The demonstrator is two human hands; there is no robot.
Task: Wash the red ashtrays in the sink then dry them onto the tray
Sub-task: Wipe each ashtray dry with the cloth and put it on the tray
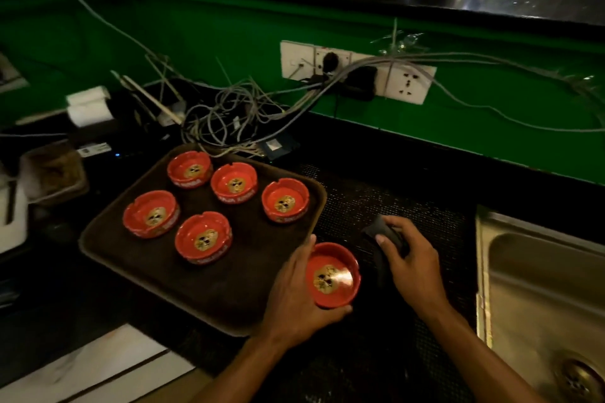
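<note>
Left hand (296, 296): fingers and thumb curled round a red ashtray (333, 275), gripping it by the rim from its left side. Ashtray upright, bowl facing up, a gold skull print on its floor; it sits at the tray's near right corner, partly over the dark mat (409, 206). Whether it rests on the surface or is lifted cannot be told.

Right hand (414, 267): just right of the held ashtray, fingers curled over a dark cloth (384, 232), which lies bunched on the mat beneath the fingertips.

Brown tray (229, 298): directly left of the left hand, lying flat on the surface.

Five more red ashtrays on the tray, all upright, none touching:
- far row, beyond the left hand: one at the far left (190, 169), one in the middle (234, 182), one at the right (285, 200), nearest the right hand's cloth.
- near row, left of the left hand: one at the left edge (151, 213), one nearer (203, 238).

Steel sink (537, 288): right of the right hand, drain (577, 376) at its near end.

Green wall (196, 26): beyond both hands, carrying a white socket strip (409, 83) with a tangle of grey cables (235, 111) trailing down behind the tray.
</note>
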